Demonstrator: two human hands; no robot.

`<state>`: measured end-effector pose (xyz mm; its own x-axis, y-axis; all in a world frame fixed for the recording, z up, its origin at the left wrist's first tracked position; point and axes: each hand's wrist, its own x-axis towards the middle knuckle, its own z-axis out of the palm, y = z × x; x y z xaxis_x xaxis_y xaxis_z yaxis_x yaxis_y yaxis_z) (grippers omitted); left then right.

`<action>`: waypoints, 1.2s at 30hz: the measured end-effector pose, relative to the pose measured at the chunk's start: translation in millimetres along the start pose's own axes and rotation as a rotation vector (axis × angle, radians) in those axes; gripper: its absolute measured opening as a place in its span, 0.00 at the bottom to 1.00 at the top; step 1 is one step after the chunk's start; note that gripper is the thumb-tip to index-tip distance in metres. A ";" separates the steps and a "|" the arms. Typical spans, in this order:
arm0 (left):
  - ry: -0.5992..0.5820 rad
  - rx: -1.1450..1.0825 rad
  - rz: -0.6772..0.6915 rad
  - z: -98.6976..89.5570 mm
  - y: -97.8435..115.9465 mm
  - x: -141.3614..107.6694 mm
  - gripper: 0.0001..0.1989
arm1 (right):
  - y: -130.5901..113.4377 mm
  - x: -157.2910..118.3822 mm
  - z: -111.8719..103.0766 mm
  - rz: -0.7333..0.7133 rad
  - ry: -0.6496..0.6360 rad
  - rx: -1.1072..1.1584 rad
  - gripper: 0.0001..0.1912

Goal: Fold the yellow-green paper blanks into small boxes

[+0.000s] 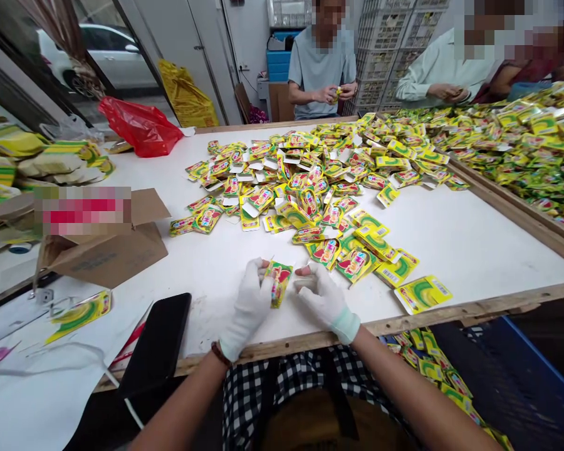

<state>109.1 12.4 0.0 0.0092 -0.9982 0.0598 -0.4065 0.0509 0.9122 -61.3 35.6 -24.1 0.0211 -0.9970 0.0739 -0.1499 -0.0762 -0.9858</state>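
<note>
My left hand [254, 304], in a white glove with bare fingertips, holds a small yellow-green packet [281, 283] with red print, upright between thumb and fingers. Just right of that packet, my right hand [323, 293], gloved the same way, has its fingers apart and facing the packet, with nothing between them that I can make out. Beyond both hands lies a heap of small yellow-green boxes [310, 197], some with white flaps standing open. One box [423, 294] lies apart near the table's front edge, to the right of my right hand.
On the left are a cardboard box [117, 254], a black phone [157, 341] and a red bag [143, 128]. A wooden divider [512, 210] borders a large packet pile [536, 150]. Below the table sits a blue crate [536, 357]. Several people work across the table.
</note>
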 end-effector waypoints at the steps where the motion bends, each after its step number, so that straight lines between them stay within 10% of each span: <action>1: -0.002 -0.143 -0.028 3.9 0.7 -11.5 0.11 | -1.3 -0.3 3.1 -0.019 0.004 -0.031 0.16; 15: -0.376 -0.358 -0.068 -20.4 0.7 -43.1 0.18 | -26.3 23.8 -34.1 -0.138 -0.721 -0.313 0.08; 24: -0.197 -0.344 -0.078 -16.9 -8.0 -44.7 0.10 | -5.3 -14.6 -5.3 -0.015 -0.139 0.029 0.16; 31: -0.164 -0.399 -0.144 -17.3 1.7 -32.0 0.15 | -13.5 -12.6 -1.9 -0.063 -0.212 -0.012 0.06; 36: -0.179 -0.400 -0.095 -13.4 -0.8 -33.6 0.14 | -14.4 -10.6 -7.2 -0.004 -0.242 0.112 0.17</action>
<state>121.4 46.3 2.8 -0.1432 -0.9871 -0.0712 -0.0260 -0.0682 0.9973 -66.5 47.1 -9.5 0.2596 -0.9642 0.0532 -0.0394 -0.0657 -0.9971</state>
